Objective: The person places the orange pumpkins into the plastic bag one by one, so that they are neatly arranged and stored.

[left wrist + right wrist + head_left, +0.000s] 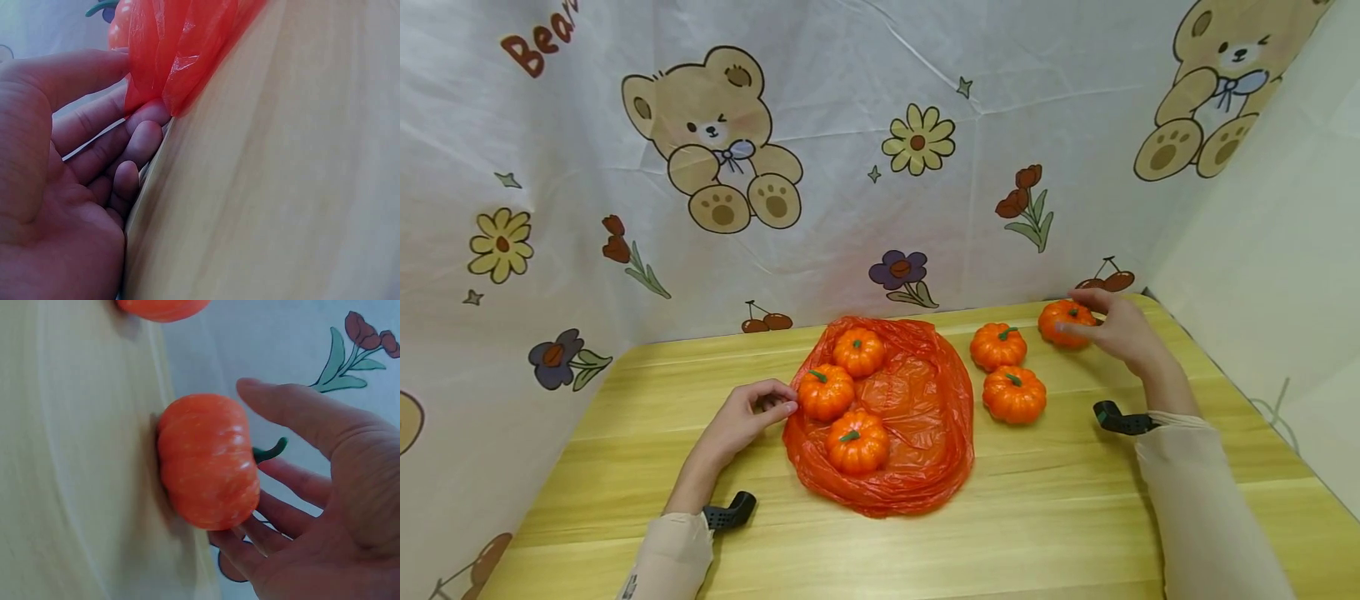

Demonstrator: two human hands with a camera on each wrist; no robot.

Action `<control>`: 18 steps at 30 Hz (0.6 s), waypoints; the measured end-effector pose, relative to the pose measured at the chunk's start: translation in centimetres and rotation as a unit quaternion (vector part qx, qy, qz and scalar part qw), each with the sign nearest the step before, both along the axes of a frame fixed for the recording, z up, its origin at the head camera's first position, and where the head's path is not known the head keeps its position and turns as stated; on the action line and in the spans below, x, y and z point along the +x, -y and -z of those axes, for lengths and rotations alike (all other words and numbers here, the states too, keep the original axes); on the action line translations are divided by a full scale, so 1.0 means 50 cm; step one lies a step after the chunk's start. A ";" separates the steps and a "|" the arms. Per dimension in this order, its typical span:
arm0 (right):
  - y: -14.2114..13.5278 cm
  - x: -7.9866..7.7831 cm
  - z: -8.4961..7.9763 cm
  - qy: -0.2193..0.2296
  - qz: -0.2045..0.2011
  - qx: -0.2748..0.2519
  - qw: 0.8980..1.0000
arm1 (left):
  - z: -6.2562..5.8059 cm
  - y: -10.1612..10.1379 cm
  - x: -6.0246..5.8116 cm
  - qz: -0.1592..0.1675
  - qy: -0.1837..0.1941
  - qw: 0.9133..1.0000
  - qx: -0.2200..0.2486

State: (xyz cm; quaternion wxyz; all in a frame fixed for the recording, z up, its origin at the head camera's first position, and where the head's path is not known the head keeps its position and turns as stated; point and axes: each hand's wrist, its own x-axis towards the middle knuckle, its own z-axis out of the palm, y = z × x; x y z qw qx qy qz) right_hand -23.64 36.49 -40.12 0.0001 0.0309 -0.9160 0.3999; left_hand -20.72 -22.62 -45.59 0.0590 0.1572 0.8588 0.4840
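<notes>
A red plastic bag [917, 408] lies spread on the table with its rim rolled back, and three small orange pumpkins with green stems sit in its left part. At the bag's left rim, my left hand [748, 421] pinches the thin plastic [181, 56] between thumb and curled fingers. My right hand [1120, 329] is at the far right pumpkin [1066, 323]. In the right wrist view its fingers spread round that pumpkin [209, 462], the thumb apart from it above and the lower fingers close at its side. The pumpkin stands on the table.
Two more pumpkins, one behind [997, 347] and one in front [1014, 395], stand between the bag and my right hand. A white cloth [835, 208] printed with bears and flowers hangs along the back edge of the wooden table [1022, 517]. Black wrist cameras are on both sleeves.
</notes>
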 end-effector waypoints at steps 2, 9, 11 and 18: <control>-0.004 -0.003 0.009 0.010 0.001 -0.007 1.000 | -0.001 0.000 0.000 0.002 -0.001 1.000 0.000; -0.008 -0.006 0.025 0.018 0.002 -0.025 1.000 | -0.005 -0.001 0.002 0.002 0.000 1.000 -0.001; -0.007 -0.005 0.025 0.019 0.003 -0.024 1.000 | -0.005 -0.001 0.002 0.002 0.000 1.000 -0.003; -0.006 -0.003 0.027 0.014 0.015 -0.022 1.000 | -0.006 -0.002 0.003 0.003 0.000 1.000 -0.001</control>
